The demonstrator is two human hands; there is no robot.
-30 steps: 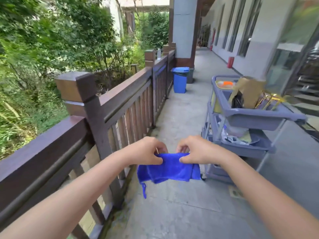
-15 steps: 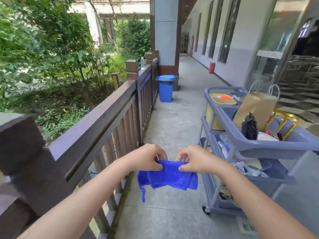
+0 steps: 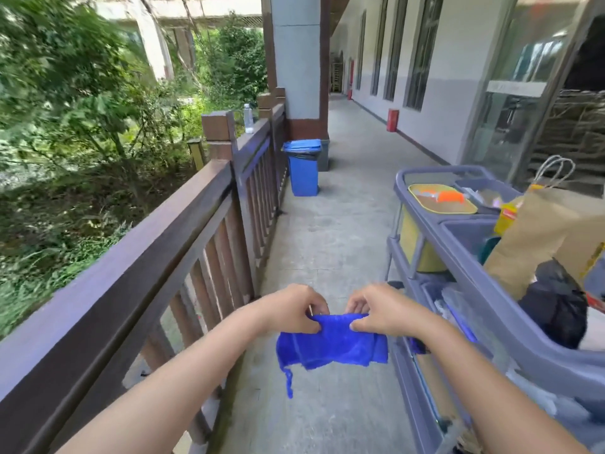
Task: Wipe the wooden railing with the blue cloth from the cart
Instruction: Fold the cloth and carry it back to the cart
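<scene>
Starting at the left of the frame, we see one wooden railing (image 3: 170, 224) running from the lower left toward the upper centre, with two capped posts in view and one clear bottle (image 3: 248, 118) standing on its top rail. One blue bin (image 3: 303, 167) sits on the walkway beyond it, near the centre. At lower centre our left hand (image 3: 291, 309) and right hand (image 3: 381, 311), two in all, each pinch the top edge of the one blue cloth (image 3: 330, 344), which hangs bunched between them, apart from the railing. On the right stands one grey cart (image 3: 458, 257), carrying one brown paper bag (image 3: 537, 237) and one yellow tub (image 3: 442, 203). We can read no writing anywhere; a red-and-yellow label beside the bag is too blurred to read.
</scene>
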